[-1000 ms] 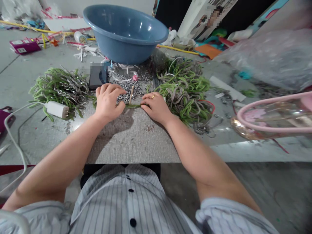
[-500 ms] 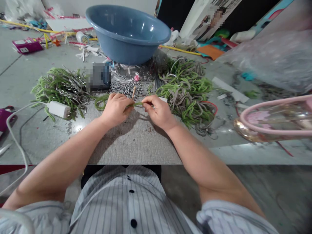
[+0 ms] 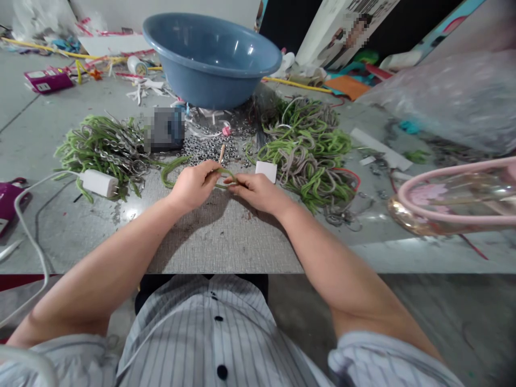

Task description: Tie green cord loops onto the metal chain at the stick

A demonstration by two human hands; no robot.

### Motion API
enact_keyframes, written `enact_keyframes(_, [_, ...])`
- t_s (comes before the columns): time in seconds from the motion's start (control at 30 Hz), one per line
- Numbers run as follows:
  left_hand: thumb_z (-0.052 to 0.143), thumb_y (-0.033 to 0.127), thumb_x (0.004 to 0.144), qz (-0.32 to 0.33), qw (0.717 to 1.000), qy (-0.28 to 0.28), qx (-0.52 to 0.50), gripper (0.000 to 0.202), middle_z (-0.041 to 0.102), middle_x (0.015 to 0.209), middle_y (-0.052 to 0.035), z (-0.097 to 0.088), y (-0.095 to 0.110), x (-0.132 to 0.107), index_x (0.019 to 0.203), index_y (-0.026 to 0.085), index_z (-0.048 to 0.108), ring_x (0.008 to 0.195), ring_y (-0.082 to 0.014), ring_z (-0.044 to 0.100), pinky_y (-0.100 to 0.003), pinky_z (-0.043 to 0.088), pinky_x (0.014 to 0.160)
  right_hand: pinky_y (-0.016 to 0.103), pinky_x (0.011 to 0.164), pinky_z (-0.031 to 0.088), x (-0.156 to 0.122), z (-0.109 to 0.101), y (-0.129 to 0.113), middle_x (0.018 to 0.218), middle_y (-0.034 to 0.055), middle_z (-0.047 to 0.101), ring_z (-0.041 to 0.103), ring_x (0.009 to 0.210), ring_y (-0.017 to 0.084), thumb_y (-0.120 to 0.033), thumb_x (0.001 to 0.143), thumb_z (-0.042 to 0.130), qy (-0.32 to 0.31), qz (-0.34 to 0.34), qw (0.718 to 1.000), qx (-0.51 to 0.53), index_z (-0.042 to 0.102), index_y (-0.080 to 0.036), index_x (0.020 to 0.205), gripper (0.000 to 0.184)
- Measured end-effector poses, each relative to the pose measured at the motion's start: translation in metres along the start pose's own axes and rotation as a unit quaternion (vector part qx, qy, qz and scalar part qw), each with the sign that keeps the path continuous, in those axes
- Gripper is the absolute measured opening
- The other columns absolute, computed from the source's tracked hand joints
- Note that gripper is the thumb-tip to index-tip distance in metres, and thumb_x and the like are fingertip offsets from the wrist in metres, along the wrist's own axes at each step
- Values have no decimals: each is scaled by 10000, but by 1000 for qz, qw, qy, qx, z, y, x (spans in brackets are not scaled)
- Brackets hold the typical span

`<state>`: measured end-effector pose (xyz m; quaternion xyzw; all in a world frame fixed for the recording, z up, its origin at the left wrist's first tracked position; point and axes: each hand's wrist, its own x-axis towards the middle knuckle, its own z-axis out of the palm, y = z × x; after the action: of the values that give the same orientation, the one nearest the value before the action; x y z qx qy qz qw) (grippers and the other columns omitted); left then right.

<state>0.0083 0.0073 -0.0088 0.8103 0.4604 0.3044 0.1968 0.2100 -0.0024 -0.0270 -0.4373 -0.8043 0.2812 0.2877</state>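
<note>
A green cord [image 3: 168, 171] runs in a curve from the left pile into my left hand [image 3: 195, 184], whose fingers pinch it together with a thin wooden stick [image 3: 222, 153] that points up. My right hand [image 3: 258, 190] is closed on the same cord, which bows in a small arc between the two hands. Just beyond the fingers, many small metal beads [image 3: 209, 148] lie scattered on the table. A bundle of green and grey cords with metal chains [image 3: 100, 142] lies on the left. To the right is a tangled heap of green and grey cords [image 3: 310, 150].
Behind the beads stands a large blue basin [image 3: 217, 80]. A white charger plug [image 3: 99, 183] with its cable lies at left, a white card [image 3: 266, 171] by my right hand. At far right are a pink-rimmed clear bag [image 3: 459, 217] and plastic wrap [image 3: 451, 97].
My right hand has shifted slightly left and down, closer to the left hand. The cord between them, nearly straight before, now bows, and the white card shows more.
</note>
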Motion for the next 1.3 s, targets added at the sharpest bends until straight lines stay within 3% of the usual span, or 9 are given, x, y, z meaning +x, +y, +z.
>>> enact_keyframes(0.07, [457, 274, 853, -3, 1000, 2, 8, 288, 672, 742, -32, -1, 0, 0, 985, 164, 688, 606, -122, 520, -239, 368, 590, 271, 599, 416, 0, -3, -2, 663, -9, 626, 570, 613, 142, -472, 878, 558, 9, 1, 1000, 6, 634, -211, 762, 295])
enact_keyframes(0.17, [449, 294, 859, -11, 1000, -7, 21, 311, 658, 711, -35, -3, 2, 0, 999, 155, 690, 581, -125, 499, -244, 347, 560, 246, 466, 361, 2, -9, 2, 532, -54, 505, 466, 457, 108, -614, 839, 556, 115, 36, 987, 104, 556, -228, 719, 404])
enact_keyframes(0.33, [434, 300, 851, -15, 999, -18, 43, 317, 637, 659, -24, -6, 1, 1, 984, 167, 689, 541, -122, 465, -240, 321, 528, 257, 401, 430, 8, -24, 29, 719, 0, 653, 518, 420, 104, -681, 852, 433, 347, 84, 886, 297, 480, -245, 772, 446])
enact_keyframes(0.5, [435, 300, 849, -13, 998, -28, 59, 313, 628, 639, -26, -7, -1, 2, 964, 171, 696, 537, -129, 477, -238, 314, 520, 355, 645, 578, 10, -40, 61, 1025, 74, 682, 697, 876, 198, -660, 886, 272, 411, 35, 877, 247, 526, -245, 855, 487])
enact_keyframes(0.73, [429, 307, 867, -31, 992, -51, 107, 292, 615, 641, -37, -8, -3, 4, 884, 176, 689, 553, -149, 478, -256, 306, 526, 450, 882, 527, 10, -62, 80, 1366, 134, 494, 590, 1213, 216, -491, 956, 79, 533, 67, 834, 126, 443, -251, 1160, 481])
enact_keyframes(0.83, [432, 290, 862, -47, 989, -51, 132, 277, 613, 637, -40, -10, -3, 5, 881, 191, 689, 555, -158, 477, -257, 301, 525, 459, 943, 485, 8, -67, 77, 1334, 135, 505, 547, 1243, 232, -503, 961, 122, 565, 78, 820, 49, 454, -258, 1185, 470])
enact_keyframes(0.93, [440, 285, 862, -58, 985, -54, 154, 265, 633, 659, -47, -11, -2, 6, 880, 206, 693, 570, -167, 503, -259, 320, 534, 491, 934, 472, 6, -60, 66, 1187, 122, 573, 586, 1142, 247, -507, 975, 109, 558, 69, 822, -88, 513, -230, 1178, 531])
enact_keyframes(1.13, [473, 346, 832, -46, 973, -127, 188, 317, 696, 742, -59, -11, 5, 3, 989, 211, 713, 658, -201, 608, -273, 407, 570, 479, 1004, 447, 8, -29, 44, 1110, 101, 642, 586, 1124, 249, -407, 945, 411, 343, -68, 920, -178, 620, -242, 910, 268])
enact_keyframes(1.3, [398, 298, 846, 106, 966, -194, 134, 399, 726, 980, -84, -12, 7, 2, 1051, 176, 719, 873, -221, 637, -334, 477, 778, 488, 1006, 462, 10, -22, 57, 1326, 130, 539, 569, 1156, 267, -239, 865, 508, 277, -17, 936, -218, 656, -216, 1071, 254])
